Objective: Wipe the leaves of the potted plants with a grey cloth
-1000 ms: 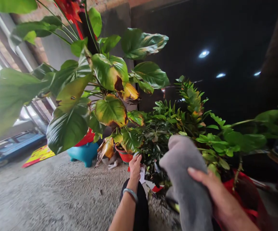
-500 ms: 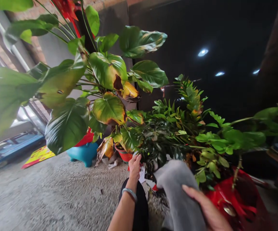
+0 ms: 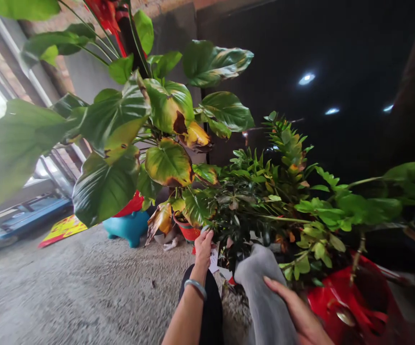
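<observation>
Our right fingers (image 3: 280, 293) lie pressed together over a folded grey cloth (image 3: 261, 292), whose top reaches up against the dark-leaved shrub (image 3: 243, 215). Our left hand (image 3: 203, 251) is closed at the shrub's lower edge, its fingers curled; what they pinch is hidden, so we cannot tell. A white paper tag (image 3: 213, 261) sits just beside it, and a silver bangle (image 3: 195, 288) circles the wrist above our black-clad knee (image 3: 207, 306).

Dragging the cloth hard could, we judge, bend or snap the shrub's thin stems, and a sharp tug could tip the small red pot (image 3: 188, 233) behind our left hand. The browned leaves of the broad-leaved plant (image 3: 167, 163) hang close and might tear if brushed. Toward the right edge of the concrete floor (image 3: 85, 282) stands a red planter (image 3: 337, 299), while crowded foliage hides the shrub's own pot and stands in our way. Farther back sits a turquoise pig-shaped planter (image 3: 126, 229).
</observation>
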### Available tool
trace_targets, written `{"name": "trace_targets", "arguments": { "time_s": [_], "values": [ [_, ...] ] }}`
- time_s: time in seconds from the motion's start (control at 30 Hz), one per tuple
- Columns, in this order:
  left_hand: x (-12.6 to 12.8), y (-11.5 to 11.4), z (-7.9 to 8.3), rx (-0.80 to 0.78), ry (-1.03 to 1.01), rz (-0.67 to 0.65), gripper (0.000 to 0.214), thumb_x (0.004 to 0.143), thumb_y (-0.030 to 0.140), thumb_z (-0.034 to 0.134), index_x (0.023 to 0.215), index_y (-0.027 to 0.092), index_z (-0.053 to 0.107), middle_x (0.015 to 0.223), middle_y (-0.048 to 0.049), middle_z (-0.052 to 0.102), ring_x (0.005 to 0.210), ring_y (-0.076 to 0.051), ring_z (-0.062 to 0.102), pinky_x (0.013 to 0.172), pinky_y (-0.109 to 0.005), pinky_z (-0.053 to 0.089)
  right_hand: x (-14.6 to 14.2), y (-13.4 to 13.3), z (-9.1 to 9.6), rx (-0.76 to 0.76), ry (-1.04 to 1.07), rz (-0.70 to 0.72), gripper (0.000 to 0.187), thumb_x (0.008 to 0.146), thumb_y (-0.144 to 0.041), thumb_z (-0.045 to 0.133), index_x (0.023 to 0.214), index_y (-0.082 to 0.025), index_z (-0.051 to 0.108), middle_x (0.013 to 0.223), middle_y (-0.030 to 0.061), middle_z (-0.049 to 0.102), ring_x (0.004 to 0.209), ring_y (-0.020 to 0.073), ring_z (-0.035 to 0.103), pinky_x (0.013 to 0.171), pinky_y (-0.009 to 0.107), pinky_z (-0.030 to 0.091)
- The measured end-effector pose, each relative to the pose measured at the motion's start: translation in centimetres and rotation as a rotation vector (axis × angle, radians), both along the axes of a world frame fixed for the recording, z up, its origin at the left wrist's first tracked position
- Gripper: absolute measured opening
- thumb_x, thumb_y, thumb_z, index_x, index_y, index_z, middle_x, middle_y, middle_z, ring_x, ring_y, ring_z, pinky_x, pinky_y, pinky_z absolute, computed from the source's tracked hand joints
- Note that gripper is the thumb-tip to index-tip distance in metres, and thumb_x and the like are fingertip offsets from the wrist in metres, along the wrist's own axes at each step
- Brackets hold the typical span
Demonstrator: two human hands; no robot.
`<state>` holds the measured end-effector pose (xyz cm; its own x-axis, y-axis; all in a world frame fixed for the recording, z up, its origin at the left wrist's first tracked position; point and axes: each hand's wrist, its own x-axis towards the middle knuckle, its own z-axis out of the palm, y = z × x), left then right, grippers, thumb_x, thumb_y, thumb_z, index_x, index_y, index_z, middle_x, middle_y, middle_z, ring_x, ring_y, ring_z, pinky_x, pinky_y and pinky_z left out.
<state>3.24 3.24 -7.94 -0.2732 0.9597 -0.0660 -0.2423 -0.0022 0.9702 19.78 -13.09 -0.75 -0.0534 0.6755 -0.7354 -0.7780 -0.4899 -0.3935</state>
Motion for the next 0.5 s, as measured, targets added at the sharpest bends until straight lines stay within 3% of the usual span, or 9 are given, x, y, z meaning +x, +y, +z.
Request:
{"name": "trace_targets", "arguments": {
  "time_s": [0.1, 0.2, 0.27, 0.37, 0.5],
  "values": [
    [0.0, 0.0, 0.0, -0.004, -0.001, -0.019, 0.050, 0.044, 0.061, 0.077, 0.057, 0.016, 0.061, 0.050, 0.0053, 0.043, 0.048, -0.010, 0.041, 0.043, -0.023, 0.034, 1.2, -0.8, 2.2, 0.072, 0.025, -0.023, 0.021, 0.056, -0.020, 0.085, 0.071, -0.012, 0.073, 0.048, 0.0061, 0.070, 0.041, 0.0226, 0.065, 0.046, 0.031, 0.057],
    [0.3, -0.1, 0.0, -0.007, -0.006, -0.038, 0.052, 0.043, 0.064, 0.077, 0.055, 0.016, 0.058, 0.049, 0.0053, 0.043, 0.048, -0.009, 0.039, 0.043, -0.022, 0.035, 2.8, 1.8, 5.9, 0.264, 0.055, -0.204, 0.019, 0.058, -0.023, 0.082, 0.071, -0.013, 0.072, 0.052, 0.0057, 0.071, 0.039, 0.0197, 0.063, 0.038, 0.026, 0.051],
    [0.5, -0.2, 0.1, -0.001, -0.006, -0.042, 0.052, 0.042, 0.063, 0.077, 0.053, 0.016, 0.057, 0.049, 0.0050, 0.044, 0.049, -0.010, 0.040, 0.042, -0.022, 0.035, 3.0, 4.2, 7.1, 0.362, 0.095, -0.289, 0.012, 0.064, -0.022, 0.076, 0.072, -0.016, 0.071, 0.055, 0.0038, 0.072, 0.040, 0.0170, 0.062, 0.037, 0.024, 0.050],
    [0.7, -0.3, 0.2, 0.008, -0.010, -0.040, 0.050, 0.044, 0.061, 0.078, 0.051, 0.017, 0.055, 0.048, 0.0063, 0.040, 0.048, -0.009, 0.039, 0.042, -0.022, 0.036, 2.0, 6.0, 5.4, 0.263, 0.087, -0.237, 0.008, 0.065, -0.018, 0.073, 0.063, -0.018, 0.066, 0.047, 0.0023, 0.067, 0.045, 0.0204, 0.066, 0.048, 0.029, 0.056],
    [0.4, -0.1, -0.2, 0.000, -0.026, -0.049, 0.047, 0.047, 0.058, 0.078, 0.055, 0.017, 0.057, 0.049, 0.0062, 0.042, 0.048, -0.009, 0.041, 0.042, -0.022, 0.035, -0.3, 3.0, 0.3, 0.049, 0.016, -0.002, 0.020, 0.054, -0.026, 0.082, 0.064, -0.020, 0.066, 0.051, 0.0064, 0.069, 0.071, 0.0326, 0.073, 0.069, 0.042, 0.059]
  ]
}}
